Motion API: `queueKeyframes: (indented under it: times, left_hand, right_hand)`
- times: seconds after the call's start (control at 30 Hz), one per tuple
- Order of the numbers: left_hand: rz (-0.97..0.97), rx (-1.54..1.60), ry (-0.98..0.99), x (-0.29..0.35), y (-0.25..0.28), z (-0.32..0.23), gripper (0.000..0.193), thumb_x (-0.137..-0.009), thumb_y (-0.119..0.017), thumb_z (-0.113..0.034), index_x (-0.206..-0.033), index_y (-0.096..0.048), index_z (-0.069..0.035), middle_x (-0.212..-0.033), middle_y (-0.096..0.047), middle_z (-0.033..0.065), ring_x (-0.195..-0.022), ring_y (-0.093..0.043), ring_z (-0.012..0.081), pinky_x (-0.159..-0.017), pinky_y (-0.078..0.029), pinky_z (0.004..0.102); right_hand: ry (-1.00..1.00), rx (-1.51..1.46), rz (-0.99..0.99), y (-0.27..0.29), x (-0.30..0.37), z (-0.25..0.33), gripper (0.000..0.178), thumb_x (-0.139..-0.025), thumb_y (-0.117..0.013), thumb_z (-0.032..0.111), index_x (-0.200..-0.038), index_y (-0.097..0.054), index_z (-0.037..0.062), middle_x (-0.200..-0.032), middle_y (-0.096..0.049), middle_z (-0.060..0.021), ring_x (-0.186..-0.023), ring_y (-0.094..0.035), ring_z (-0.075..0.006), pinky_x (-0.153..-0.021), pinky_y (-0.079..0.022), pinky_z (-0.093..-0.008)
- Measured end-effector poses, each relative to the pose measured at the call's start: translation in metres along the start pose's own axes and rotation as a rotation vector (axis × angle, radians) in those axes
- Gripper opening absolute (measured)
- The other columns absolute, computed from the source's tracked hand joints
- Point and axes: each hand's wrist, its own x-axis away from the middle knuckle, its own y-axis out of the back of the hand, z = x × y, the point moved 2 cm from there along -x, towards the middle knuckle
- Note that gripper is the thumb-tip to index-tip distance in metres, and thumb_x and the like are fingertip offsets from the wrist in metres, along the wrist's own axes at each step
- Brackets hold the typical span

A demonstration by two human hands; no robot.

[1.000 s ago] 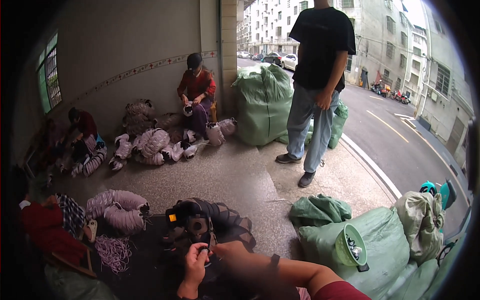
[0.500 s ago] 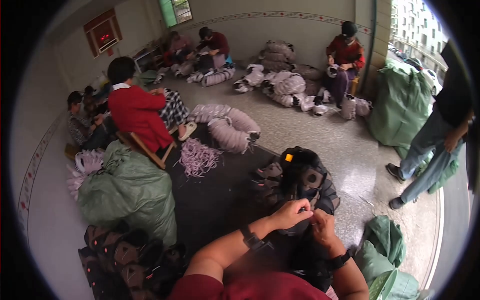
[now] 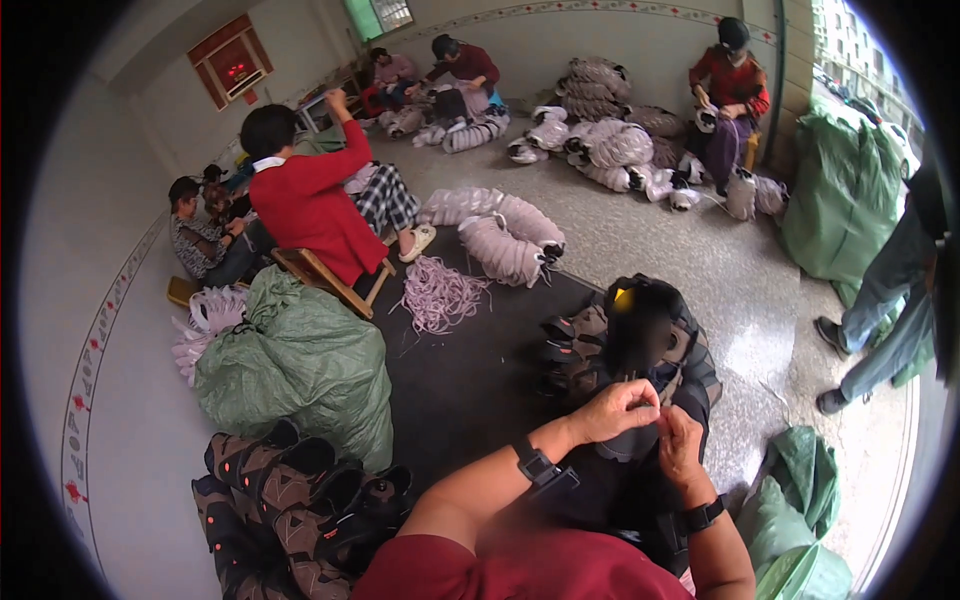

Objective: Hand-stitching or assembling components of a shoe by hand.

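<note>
My left hand (image 3: pixel 618 410) and my right hand (image 3: pixel 682 446) meet in front of my lap, both with fingertips pinched close together. Whatever they hold between them is too small to make out. Just beyond and beneath them is a bundle of dark shoe uppers (image 3: pixel 698 366), black and brown; a blurred patch hides part of it. More brown and black uppers (image 3: pixel 574 340) lie against its left side. My wrists each carry a black band.
Brown-black uppers (image 3: pixel 290 500) are heaped at lower left beside a green sack (image 3: pixel 300 385). Pink laces (image 3: pixel 440 295) and bundled pale uppers (image 3: pixel 500 250) lie ahead. A co-worker in red (image 3: pixel 310 200) sits on a wooden chair. Green sacks (image 3: pixel 800 490) lie at right; a person stands beyond.
The whole view has shifted, so the room appears further right. Both hands remain pinched close together. The seated co-worker in red has raised an arm.
</note>
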Motion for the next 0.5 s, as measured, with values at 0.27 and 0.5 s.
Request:
queueKeyframes:
  times: [0.27,0.5]
  left_hand:
    - [0.101,0.159,0.119,-0.002,0.02,-0.013,0.026,-0.087,-0.057,-0.006,-0.112,-0.057,0.002,-0.104,-0.063,0.0113,-0.092,-0.061,0.016,-0.086,-0.049,0.0297]
    - [0.218,0.211,0.137,-0.014,0.015,0.002,0.035,-0.085,-0.062,-0.01,-0.117,-0.055,0.003,-0.108,-0.063,0.0144,-0.095,-0.062,0.0212,-0.09,-0.047,0.0321]
  right_hand:
    - [-0.028,-0.091,0.034,0.01,-0.014,0.005,0.006,-0.087,-0.057,0.008,-0.086,-0.06,0.0032,-0.076,-0.059,-0.0154,-0.071,-0.06,-0.0339,-0.061,-0.046,-0.0382]
    - [-0.106,-0.138,0.012,0.02,0.0,-0.013,0.007,-0.086,-0.059,0.008,-0.089,-0.061,0.0031,-0.08,-0.062,-0.0152,-0.076,-0.062,-0.0347,-0.064,-0.048,-0.039]
